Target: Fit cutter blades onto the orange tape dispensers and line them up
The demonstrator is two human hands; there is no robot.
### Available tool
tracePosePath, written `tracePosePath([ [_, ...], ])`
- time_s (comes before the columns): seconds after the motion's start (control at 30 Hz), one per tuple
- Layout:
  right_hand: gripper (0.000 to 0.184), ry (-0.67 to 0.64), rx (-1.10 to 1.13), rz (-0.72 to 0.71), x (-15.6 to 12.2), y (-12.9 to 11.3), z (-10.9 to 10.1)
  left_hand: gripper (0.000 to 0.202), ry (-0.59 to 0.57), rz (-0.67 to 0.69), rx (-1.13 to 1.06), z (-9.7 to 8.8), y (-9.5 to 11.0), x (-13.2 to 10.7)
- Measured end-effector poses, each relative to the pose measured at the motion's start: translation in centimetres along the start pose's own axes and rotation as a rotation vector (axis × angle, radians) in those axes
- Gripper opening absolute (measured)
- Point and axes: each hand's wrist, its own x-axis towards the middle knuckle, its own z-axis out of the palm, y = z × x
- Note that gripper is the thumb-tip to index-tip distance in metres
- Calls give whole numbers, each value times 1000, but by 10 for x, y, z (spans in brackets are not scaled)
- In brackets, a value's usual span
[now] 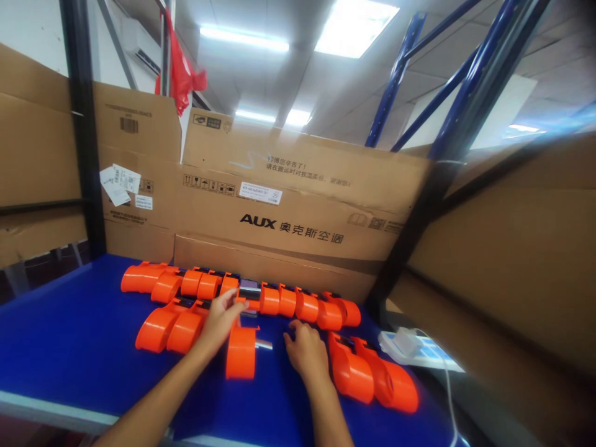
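Note:
My left hand (pixel 220 323) reaches to the middle of the back row, its thumb and fingers closed on an orange plastic tape dispenser (pixel 251 305) with a dark and silver upper part. Just below that hand, another orange dispenser (pixel 241 354) lies with a silver metal strip (pixel 264 344) sticking out at its right. My right hand (pixel 307 351) hovers over or rests on the blue tabletop (pixel 279 403), fingers bent and slightly apart, holding nothing visible. To its right are two more orange dispensers (pixel 354 375). Two others (pixel 156 329) lie left of my left wrist.
A row of several orange dispensers (pixel 307 307) runs along the back, against a cardboard wall (pixel 288 254). Dark metal posts (pixel 405 242) frame the table. A white power strip (pixel 419 351) with a plug and cable lies at the right edge.

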Motion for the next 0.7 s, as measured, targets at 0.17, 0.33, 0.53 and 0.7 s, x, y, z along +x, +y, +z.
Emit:
tracePosePath([
  [0.17, 30, -30, -39, -33, -2, -6, -1, 41, -46, 39, 38, 1, -5, 1],
  [0.33, 33, -42, -15, -69, -3, -6, 2, 44, -56, 36, 51, 2, -7, 0],
  [0.53, 23, -41, 70, -79, -5, -6, 7, 47, -78, 38, 59, 4, -4, -2],
  [0.7, 23, -37, 297, -145, -3, -8, 9, 45, -83, 52, 67, 5, -4, -3],
])
